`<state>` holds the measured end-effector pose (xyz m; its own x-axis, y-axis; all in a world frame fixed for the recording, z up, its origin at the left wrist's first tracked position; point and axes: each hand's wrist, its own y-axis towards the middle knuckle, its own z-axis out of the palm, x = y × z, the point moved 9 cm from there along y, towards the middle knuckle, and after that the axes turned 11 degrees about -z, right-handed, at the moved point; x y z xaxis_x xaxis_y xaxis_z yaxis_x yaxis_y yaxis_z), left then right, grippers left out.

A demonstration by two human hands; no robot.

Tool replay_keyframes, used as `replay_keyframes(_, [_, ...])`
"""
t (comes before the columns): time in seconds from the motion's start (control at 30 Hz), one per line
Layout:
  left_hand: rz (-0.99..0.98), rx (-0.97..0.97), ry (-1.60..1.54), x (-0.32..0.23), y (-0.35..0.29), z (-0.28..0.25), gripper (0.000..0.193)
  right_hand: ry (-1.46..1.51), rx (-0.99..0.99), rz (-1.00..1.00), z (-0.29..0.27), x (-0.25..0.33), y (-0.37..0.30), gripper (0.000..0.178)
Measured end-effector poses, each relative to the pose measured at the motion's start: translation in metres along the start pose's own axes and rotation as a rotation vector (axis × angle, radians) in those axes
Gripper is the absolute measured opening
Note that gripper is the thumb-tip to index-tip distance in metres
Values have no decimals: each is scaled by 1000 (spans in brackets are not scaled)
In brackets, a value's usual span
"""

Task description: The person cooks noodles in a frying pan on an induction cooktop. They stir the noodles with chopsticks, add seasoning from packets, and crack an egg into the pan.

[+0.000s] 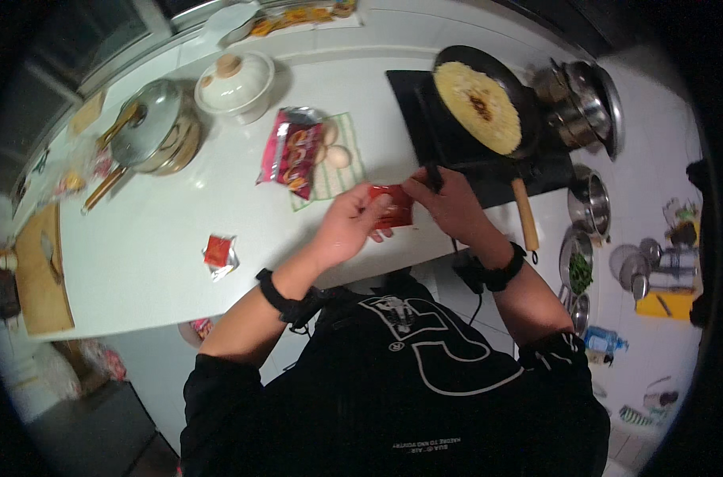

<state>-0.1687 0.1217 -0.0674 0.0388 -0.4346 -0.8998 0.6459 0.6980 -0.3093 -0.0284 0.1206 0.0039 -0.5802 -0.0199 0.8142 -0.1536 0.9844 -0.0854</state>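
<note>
A small red sachet is stretched between my two hands, above the counter's front edge. My left hand grips its left side, thumb across the front. At its upper right corner, the fingers of my right hand are closed in a pinch. Beyond my right hand, a black frying pan with a wooden handle sits on a black stove. A yellow layer of food fills the pan, with dark brown sauce in its middle. Whether the sachet is torn open, I cannot tell.
A pink food packet and eggs lie on a green-striped cloth. Another red sachet rests at left. Behind stand a lidded white pot and a glass-lidded saucepan. Metal bowls line the right side.
</note>
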Motion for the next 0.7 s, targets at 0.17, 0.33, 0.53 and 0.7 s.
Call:
replay_keyframes(0.17, [-34,58,-119,-12,-1,10,24,14,-4,-74,-7,5,-2,33])
replay_keyframes(0.33, [47,84,-189,-24,5,21,16,-151,81,-179,-2,18,-8,29])
replay_keyframes(0.53, [41,52,-45,-44,12,13,10,76,37,-70,-10,11,-8,28])
replay_keyframes(0.7, [47,-86,-183,-52,14,8,12,55,15,-195,-15,22,-15,27])
